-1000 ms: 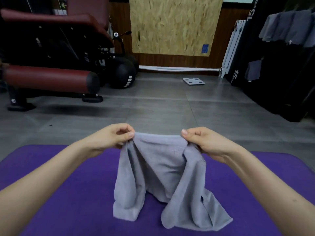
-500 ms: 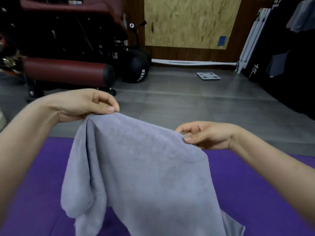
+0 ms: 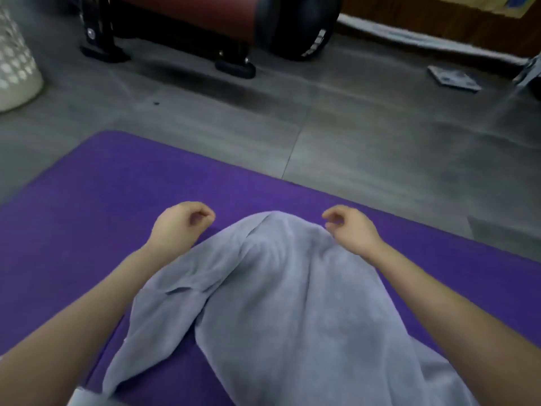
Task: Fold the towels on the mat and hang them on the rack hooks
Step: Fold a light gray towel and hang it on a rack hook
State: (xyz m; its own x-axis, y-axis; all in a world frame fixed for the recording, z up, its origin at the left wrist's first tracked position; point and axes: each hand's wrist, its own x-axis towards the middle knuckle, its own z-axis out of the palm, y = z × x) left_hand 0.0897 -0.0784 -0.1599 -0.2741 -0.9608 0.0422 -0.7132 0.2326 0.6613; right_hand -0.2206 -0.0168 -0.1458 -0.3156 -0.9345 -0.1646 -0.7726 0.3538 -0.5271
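Observation:
A grey towel (image 3: 292, 303) lies crumpled and billowed on the purple mat (image 3: 87, 200), spreading from the mat's middle toward me. My left hand (image 3: 181, 222) hovers just left of the towel's far end with loosely curled fingers that hold nothing, a strip of mat between it and the cloth. At the towel's far right edge, my right hand (image 3: 348, 227) has its fingers loosely curled too, the fingertips right at the cloth with no grip that I can see. The rack and its hooks are out of view.
Grey tiled floor (image 3: 380, 142) lies beyond the mat. A white perforated basket (image 3: 14, 63) stands at the far left. A red-padded gym machine on black feet (image 3: 187, 30) and a black ball (image 3: 304, 27) stand at the back. A flat scale (image 3: 453, 79) lies at the far right.
Both hands held the towel up by its top edge; now they have let go and the towel has dropped onto the mat. The view has tilted downward.

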